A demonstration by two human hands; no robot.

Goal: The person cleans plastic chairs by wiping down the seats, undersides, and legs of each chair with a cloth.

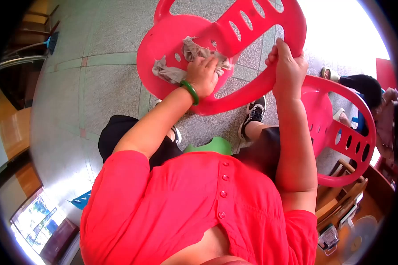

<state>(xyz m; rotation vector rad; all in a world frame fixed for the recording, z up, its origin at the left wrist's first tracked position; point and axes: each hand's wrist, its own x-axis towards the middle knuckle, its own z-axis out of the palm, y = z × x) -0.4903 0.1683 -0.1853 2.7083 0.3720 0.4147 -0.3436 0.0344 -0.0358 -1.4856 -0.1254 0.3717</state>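
A red plastic chair (pixel 159 42) is tilted in front of my knees, its slotted backrest toward the upper right. On its seat lies a crumpled, greyish-white cloth (pixel 168 72). My left hand (pixel 202 76), with a green bangle at the wrist, presses on the cloth, fingers curled over it. My right hand (pixel 289 66) is wrapped round the curved red frame of the same chair, thumb on top. What lies under my left palm is hidden.
A second red chair (pixel 369 121) stands at my right, near a person's sandalled foot (pixel 340 115). Wooden furniture (pixel 340 194) is at the lower right. Something green (pixel 214 145) shows between my legs. My shoe (pixel 254 112) rests on the speckled floor (pixel 106 84).
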